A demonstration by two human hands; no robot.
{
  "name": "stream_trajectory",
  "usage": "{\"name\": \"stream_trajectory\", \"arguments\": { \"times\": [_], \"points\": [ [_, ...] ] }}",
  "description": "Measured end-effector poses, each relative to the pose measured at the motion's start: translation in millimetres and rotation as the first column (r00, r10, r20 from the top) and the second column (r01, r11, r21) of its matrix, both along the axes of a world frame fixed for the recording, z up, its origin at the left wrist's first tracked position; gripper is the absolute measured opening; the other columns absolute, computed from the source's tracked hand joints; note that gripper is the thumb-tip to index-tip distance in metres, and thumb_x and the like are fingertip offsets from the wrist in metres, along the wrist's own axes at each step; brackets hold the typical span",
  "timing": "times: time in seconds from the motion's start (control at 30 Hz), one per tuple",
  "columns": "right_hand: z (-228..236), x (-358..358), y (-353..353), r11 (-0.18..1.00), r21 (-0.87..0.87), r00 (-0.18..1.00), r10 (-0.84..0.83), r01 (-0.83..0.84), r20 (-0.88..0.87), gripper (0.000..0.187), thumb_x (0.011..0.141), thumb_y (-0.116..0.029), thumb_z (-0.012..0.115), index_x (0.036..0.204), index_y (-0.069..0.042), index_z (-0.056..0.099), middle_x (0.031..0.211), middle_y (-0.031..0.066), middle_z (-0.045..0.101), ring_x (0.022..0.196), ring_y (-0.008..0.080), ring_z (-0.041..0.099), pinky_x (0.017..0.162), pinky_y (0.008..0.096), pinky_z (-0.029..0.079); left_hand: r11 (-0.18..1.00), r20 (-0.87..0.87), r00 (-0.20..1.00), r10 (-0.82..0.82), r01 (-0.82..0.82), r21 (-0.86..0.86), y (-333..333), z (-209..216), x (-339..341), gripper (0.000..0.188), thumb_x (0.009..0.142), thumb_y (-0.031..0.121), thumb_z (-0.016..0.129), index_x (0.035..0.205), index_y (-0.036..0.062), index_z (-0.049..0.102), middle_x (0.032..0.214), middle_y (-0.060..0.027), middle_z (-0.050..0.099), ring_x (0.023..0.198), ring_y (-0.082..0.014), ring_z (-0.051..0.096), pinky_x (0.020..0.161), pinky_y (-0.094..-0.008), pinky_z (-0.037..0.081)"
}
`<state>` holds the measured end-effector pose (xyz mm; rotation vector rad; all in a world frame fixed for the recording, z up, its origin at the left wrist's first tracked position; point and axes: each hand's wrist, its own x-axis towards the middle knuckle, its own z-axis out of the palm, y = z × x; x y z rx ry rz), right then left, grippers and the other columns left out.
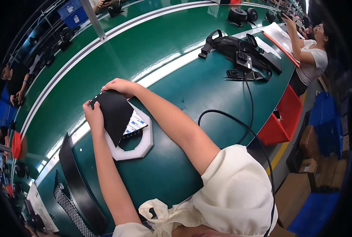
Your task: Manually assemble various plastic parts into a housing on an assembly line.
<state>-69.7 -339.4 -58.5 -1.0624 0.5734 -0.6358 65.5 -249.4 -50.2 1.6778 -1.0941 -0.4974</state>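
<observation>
My left hand (93, 113) grips the left edge of a black sheet (113, 113), thumb on top and fingers curled round the far edge. At the sheet's far right corner, my right hand (120, 86) is closed on the edge, its fingertips partly hidden. A few small pale dots run along that far edge. From under the sheet's near right side shows a white adhesive backing with blue print (135, 123), beside a dark toothed edge. Beneath all this lies a thick white foam ring (146, 147) with angled corners, partly covered by the sheet.
Long black curved strips (77, 181) and a mesh-patterned strip (67, 203) lie left on the green bench. A black strap harness with a device (245, 59) and cable (219, 111) lies right. A red bin (282, 118) hangs at the bench edge; another person (312, 55) works beyond.
</observation>
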Motion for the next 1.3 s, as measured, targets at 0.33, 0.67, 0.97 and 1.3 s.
{"name": "stream_trajectory", "arguments": {
  "times": [0.33,0.67,0.97,1.3],
  "points": [
    [5.2,0.2,0.0,1.000,0.014,1.000,-0.002,0.002,-0.008,0.024,0.080,-0.018,0.052,0.095,0.000,0.058,0.093,0.0083,0.058,0.078,0.0149,0.057,0.065,0.0267,0.048,0.999,0.087,0.996,0.014,-0.017,0.028,-3.6,2.2,1.3,0.037,0.078,0.019,0.050,0.108,-0.0005,0.040,0.102,-0.0207,0.051,0.094,-0.0299,0.051,0.082,-0.0334,0.037],
    [1.6,2.0,-1.2,0.999,-0.035,0.999,0.000,0.001,0.037,0.025,0.080,-0.017,0.051,0.096,0.000,0.058,0.094,0.0085,0.058,0.081,0.0158,0.057,0.066,0.0290,0.048,1.000,0.112,0.994,0.005,-0.007,0.021,-2.8,3.9,0.8,0.038,0.078,0.019,0.051,0.108,-0.0013,0.039,0.104,-0.0217,0.050,0.095,-0.0296,0.050,0.082,-0.0336,0.037],
    [3.1,1.4,0.7,1.000,-0.006,0.999,0.010,-0.010,0.036,0.026,0.080,-0.017,0.051,0.097,0.001,0.057,0.095,0.0083,0.058,0.080,0.0158,0.057,0.066,0.0286,0.048,1.000,0.128,0.992,0.005,-0.008,0.023,2.7,10.6,-3.6,0.038,0.079,0.018,0.051,0.109,-0.0013,0.039,0.104,-0.0212,0.049,0.095,-0.0286,0.050,0.083,-0.0323,0.036],
    [1.1,-7.9,-1.3,1.000,0.016,0.999,0.003,-0.004,0.032,0.025,0.079,-0.018,0.053,0.096,0.000,0.058,0.090,0.0091,0.058,0.078,0.0154,0.057,0.065,0.0282,0.048,0.999,0.035,0.999,-0.020,0.019,0.035,0.8,6.7,-9.9,0.038,0.079,0.018,0.051,0.110,-0.0003,0.038,0.104,-0.0207,0.050,0.093,-0.0273,0.050,0.083,-0.0323,0.037]
  ]
}}
